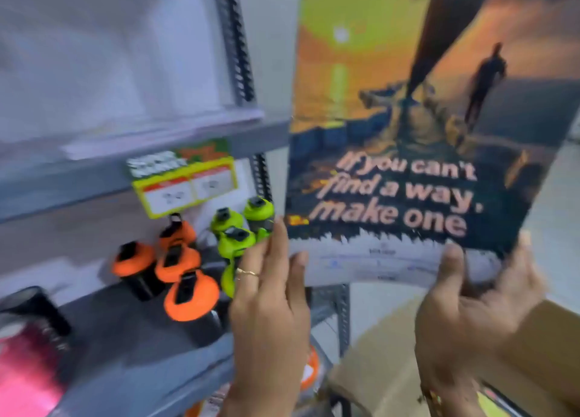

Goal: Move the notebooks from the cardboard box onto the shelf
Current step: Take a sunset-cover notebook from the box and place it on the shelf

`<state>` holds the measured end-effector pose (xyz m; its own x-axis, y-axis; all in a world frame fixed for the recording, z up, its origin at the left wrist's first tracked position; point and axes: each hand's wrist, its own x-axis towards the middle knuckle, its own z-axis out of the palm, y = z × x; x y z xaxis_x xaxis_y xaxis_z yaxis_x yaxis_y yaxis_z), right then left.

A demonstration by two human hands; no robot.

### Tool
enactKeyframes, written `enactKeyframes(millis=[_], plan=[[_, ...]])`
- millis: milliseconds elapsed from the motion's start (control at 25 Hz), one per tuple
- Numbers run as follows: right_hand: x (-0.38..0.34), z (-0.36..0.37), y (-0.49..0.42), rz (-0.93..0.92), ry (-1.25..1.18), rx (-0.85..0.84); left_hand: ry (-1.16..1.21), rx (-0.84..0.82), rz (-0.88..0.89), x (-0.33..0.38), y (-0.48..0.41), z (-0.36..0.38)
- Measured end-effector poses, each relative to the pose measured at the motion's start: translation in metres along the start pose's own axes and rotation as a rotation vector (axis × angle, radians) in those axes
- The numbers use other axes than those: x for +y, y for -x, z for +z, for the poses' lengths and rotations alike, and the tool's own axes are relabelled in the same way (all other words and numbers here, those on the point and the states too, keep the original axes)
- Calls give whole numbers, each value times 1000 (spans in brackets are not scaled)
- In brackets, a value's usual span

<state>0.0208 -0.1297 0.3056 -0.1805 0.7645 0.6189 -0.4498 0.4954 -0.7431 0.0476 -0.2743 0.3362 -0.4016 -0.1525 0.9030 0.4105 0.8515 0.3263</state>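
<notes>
A notebook (408, 127) with a sunset cover and the words "If you can't find a way, make one" is held upright in front of me. My left hand (273, 306) grips its lower left corner, thumb on the cover. Its lower right edge is gripped by my right hand (470, 316). The grey metal shelf (131, 363) stands to the left of the notebook. Below my right hand lies the brown cardboard box (386, 382), partly hidden by my arms.
Orange-lidded bottles (185, 288) and green-lidded bottles (238, 228) stand on the shelf board. A yellow price tag (185, 184) hangs from the upper shelf edge. A pink item (25, 372) sits at the lower left. A slotted upright post (235, 39) runs beside the notebook.
</notes>
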Motion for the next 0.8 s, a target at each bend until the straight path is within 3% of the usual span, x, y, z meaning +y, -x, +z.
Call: enactKeyframes(millis=[80,200,320,480,560,680,800], plan=[[-62,45,-9,-63,-119,-76,-77,144,-9,-11,-45,-51],[-135,105,-22,-129,-220,-296,-212,165,-144,-18,-107,-102],[-182,158,-38,-167,-169,-602,-466,50,-251,-38,-167,-114],[-191,206,-35,-257,238,-968,-630,-251,-436,-72,-201,-105],[-183,216,-31,-247,321,-1053,-657,-321,-537,-77,-203,-106],[-174,211,-29,-317,274,-953,-760,-256,-407,-69,-200,-100],[-140,161,-14,-365,-86,-497,-684,20,113,-44,-169,-56]])
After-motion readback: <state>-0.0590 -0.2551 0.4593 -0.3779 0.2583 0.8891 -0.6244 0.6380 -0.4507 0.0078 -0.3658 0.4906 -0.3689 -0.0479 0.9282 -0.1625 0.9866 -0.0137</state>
